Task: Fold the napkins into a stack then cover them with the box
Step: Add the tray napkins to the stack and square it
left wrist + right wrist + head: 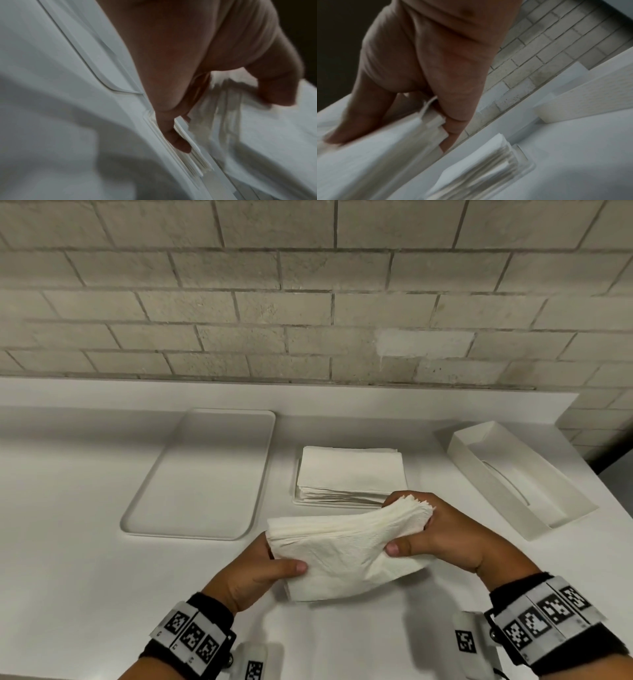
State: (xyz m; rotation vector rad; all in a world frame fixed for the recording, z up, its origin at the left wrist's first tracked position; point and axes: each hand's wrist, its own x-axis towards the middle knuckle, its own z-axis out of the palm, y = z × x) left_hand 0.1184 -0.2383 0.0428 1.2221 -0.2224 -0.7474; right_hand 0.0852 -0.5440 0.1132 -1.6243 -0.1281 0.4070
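Observation:
A thick bundle of white napkins (342, 546) is held above the counter between both hands, sagging in the middle. My left hand (270, 563) grips its left end, thumb on top. My right hand (428, 529) grips the raised right end, thumb on the front. Behind them a neat stack of folded napkins (351, 474) lies on a low white base. The white box (520, 477) lies open side up at the right. In the wrist views the left hand (205, 108) and right hand (399, 121) hold the napkin bundle (228, 108) (368, 155), and the folded stack (481, 162) shows below.
A flat white tray (202, 474) lies left of the stack on the white counter (68, 508). A brick wall (308, 285) rises behind the counter. The counter's right edge ends just past the box.

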